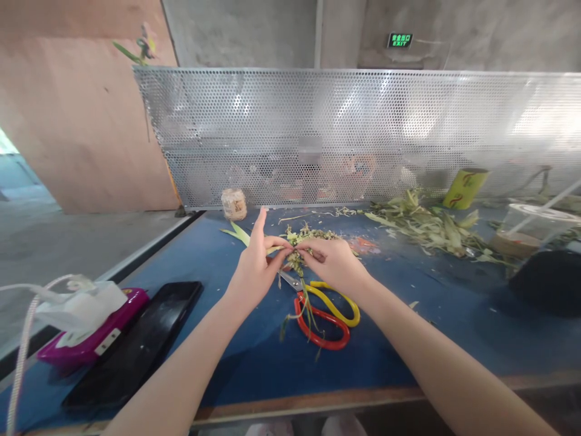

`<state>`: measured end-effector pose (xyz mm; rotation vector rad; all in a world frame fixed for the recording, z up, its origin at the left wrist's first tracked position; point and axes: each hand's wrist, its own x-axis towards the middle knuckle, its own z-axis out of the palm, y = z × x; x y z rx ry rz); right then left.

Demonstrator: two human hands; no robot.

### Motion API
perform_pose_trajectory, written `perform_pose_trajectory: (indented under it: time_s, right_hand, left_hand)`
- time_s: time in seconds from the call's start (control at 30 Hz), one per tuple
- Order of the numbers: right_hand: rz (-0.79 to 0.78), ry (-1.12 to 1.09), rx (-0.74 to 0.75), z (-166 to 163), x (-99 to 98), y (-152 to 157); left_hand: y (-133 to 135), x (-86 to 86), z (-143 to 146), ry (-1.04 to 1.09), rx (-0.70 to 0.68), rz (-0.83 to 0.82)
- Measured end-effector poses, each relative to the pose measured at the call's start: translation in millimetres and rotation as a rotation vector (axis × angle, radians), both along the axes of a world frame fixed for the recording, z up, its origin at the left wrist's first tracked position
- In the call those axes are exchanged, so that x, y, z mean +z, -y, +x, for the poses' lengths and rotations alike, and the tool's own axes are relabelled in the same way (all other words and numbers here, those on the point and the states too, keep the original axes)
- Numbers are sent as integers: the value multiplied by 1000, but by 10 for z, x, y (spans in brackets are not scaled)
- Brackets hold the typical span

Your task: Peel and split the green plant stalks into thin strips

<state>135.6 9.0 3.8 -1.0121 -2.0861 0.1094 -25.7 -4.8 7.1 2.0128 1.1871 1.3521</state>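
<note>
My left hand [256, 266] and my right hand [333, 261] meet over the blue table [236, 357], both pinching a small bundle of green plant stems [296, 259]. The left index finger points up while thumb and other fingers pinch the stems. The right hand's fingers are curled around the bundle's top. Thin stalks hang down from the bundle. Scissors with red and yellow handles [324, 315] lie on the table just below my hands.
A pile of cut leaves [431, 227] lies at the back right. A twine roll [234, 203] stands by the perforated metal screen [354, 133]. A black phone [136, 345] and a pink box [93, 333] lie at the left. A yellow can [465, 188] and a dark object [551, 281] are right.
</note>
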Motion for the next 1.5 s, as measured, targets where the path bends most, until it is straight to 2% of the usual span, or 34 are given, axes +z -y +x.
perform_pose_trajectory:
  time_s: [0.17,0.47,0.6,0.83,1.0,1.13,1.3,1.5]
  right_hand:
    - [-32,-23,-26,0,1,9]
    - [18,-31,-26,-3,2,14]
    - [2,-95,-15,-17,-8,12]
    - [77,-245,-47,-69,-67,35]
    - [-23,-360,3,-106,-100,21]
    - [-127,-420,123,-113,-99,5]
    - [-81,-370,160,-87,-35,-5]
    - [8,-190,231,-69,5,9]
  left_hand:
    - [-26,-25,-7,-3,8,28]
    - [-30,-32,-4,18,11,25]
    - [-34,-35,1,25,8,33]
    - [-57,-63,12,120,-29,-22]
    - [-63,-61,8,212,-65,-70]
    - [-38,-36,-14,223,-82,-86]
    - [4,-9,-47,203,-125,-66]
    - [45,-9,-59,128,-202,-91]
